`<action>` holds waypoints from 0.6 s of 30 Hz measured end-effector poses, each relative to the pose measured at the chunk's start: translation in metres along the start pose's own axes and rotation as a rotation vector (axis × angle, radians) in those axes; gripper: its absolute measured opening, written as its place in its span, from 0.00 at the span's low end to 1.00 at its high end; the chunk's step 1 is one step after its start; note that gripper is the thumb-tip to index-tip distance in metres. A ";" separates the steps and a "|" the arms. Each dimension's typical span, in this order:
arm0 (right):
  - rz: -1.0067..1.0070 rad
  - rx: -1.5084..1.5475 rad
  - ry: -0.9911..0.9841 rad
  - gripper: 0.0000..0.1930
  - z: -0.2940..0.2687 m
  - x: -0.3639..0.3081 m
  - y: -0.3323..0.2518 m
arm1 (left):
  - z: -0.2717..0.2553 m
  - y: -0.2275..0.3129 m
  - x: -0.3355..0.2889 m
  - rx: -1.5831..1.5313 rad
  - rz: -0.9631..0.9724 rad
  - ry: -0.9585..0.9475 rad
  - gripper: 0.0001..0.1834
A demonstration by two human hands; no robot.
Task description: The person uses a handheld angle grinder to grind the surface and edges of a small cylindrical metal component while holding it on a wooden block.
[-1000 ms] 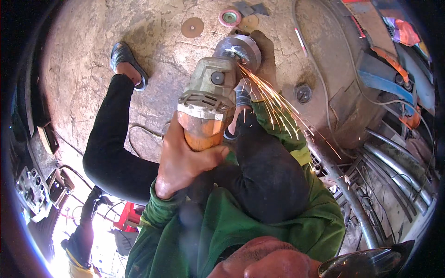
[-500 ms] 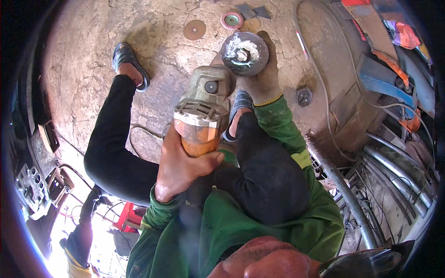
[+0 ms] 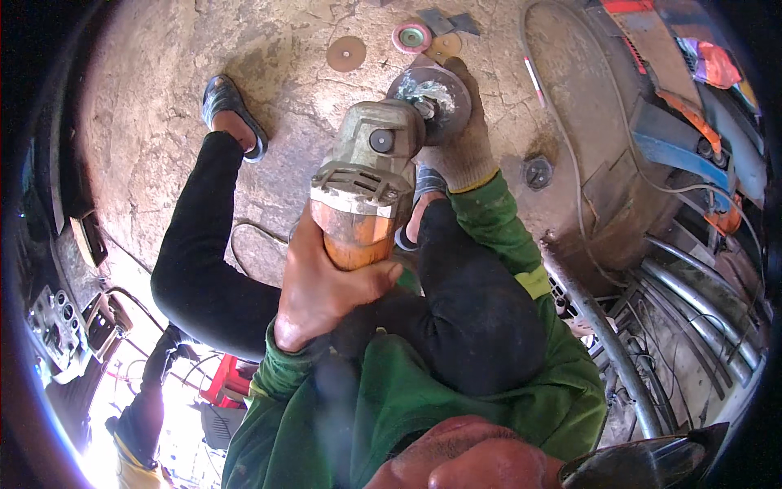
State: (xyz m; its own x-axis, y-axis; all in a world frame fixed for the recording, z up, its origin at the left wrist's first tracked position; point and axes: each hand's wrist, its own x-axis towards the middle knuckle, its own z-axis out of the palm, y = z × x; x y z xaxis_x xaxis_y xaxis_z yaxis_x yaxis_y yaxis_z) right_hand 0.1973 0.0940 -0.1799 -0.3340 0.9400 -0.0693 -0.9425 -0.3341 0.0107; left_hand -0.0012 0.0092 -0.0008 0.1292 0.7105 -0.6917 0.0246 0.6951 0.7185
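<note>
My bare left hand [image 3: 322, 293] is wrapped round the orange body of an angle grinder [image 3: 376, 130], whose worn grey head points away from me. On my right hand [image 3: 468, 151] is a dirty knitted work glove. It grips a round dark grey disc [image 3: 450, 91] from behind and below, so most of its fingers are hidden. Whitish residue marks the disc's face, and a metal nut or hub sits at its centre. The grinder's head overlaps the disc's left edge; whether they are joined, I cannot tell.
On the concrete floor ahead lie a brown thin disc [image 3: 346, 54], a pink-rimmed wheel [image 3: 411, 37] and dark flat pieces [image 3: 450, 22]. A pale cable [image 3: 562, 138] runs down the right. Metal pipes [image 3: 607, 342] and blue and orange metal parts [image 3: 680, 147] crowd the right side.
The grinder has shifted slightly up and right, its head now overlapping the disc's edge. The disc has tilted in my right hand, showing less of its whitish face.
</note>
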 end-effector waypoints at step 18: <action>-0.128 -0.535 0.141 0.22 0.006 -0.006 0.005 | -0.002 0.005 -0.005 0.031 -0.015 0.013 0.40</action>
State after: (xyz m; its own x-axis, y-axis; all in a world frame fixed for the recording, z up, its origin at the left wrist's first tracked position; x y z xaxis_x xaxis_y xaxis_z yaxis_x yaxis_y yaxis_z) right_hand 0.1948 0.0867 -0.1738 -0.1782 0.9692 -0.1703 -0.8251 -0.2414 -0.5108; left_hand -0.0040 0.0091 0.0059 0.1159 0.7017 -0.7030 0.0567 0.7020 0.7100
